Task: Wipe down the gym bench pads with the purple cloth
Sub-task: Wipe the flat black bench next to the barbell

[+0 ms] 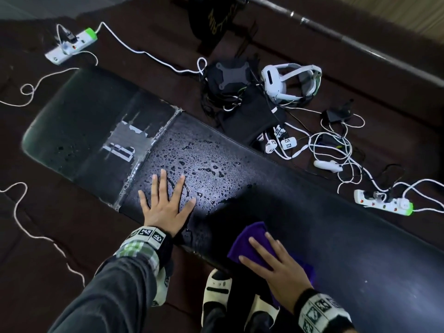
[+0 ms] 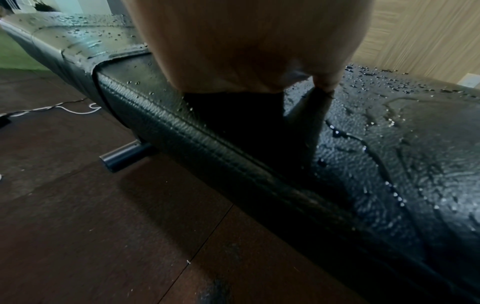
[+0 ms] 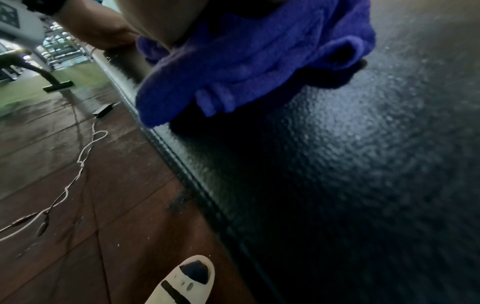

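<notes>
A long black bench pad runs diagonally through the head view, its middle beaded with water droplets. A shorter pad with a worn, taped patch joins it at the upper left. My left hand lies flat with spread fingers on the wet pad near the seam; its palm fills the top of the left wrist view. My right hand presses flat on the purple cloth at the pad's near edge. In the right wrist view the bunched cloth sits on the textured pad.
On the dark floor beyond the bench lie a white headset, a black device, tangled white cables and two power strips. A barbell crosses the top right. My white sandals stand by the near edge.
</notes>
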A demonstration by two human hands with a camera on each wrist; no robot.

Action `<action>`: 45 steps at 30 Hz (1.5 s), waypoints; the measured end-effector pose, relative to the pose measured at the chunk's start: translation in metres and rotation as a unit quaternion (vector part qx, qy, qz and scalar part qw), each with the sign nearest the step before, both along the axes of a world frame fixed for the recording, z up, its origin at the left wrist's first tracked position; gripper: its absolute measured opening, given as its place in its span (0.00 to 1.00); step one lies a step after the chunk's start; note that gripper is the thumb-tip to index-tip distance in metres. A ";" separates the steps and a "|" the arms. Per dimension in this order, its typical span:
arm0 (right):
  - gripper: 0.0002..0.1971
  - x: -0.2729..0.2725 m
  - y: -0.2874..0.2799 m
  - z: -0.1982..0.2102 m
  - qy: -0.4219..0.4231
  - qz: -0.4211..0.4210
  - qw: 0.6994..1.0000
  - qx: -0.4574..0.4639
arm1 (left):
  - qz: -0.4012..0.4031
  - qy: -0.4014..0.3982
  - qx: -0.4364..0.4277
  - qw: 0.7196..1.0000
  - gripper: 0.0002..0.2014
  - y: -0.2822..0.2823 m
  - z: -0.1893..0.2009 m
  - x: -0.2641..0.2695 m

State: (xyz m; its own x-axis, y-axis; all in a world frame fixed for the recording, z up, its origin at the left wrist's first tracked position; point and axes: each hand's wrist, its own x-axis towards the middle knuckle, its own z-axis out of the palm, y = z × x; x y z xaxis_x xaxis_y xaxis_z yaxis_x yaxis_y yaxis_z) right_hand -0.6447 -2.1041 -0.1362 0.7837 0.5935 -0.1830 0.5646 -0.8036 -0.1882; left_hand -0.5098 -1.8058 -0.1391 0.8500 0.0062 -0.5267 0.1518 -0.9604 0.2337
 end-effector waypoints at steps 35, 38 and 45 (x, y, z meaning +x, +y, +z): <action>0.47 0.142 -0.045 0.006 -0.013 -0.242 0.970 -0.008 | -0.006 0.038 0.001 0.999 0.37 -0.002 0.014 0.002; 0.44 0.095 -0.042 0.003 -0.034 -0.158 0.982 -0.092 | 0.000 0.037 0.002 0.999 0.36 -0.003 0.015 0.003; 0.40 0.107 0.021 -0.007 -0.016 -0.065 0.996 -0.058 | 0.000 0.045 0.002 0.999 0.36 -0.005 0.015 0.004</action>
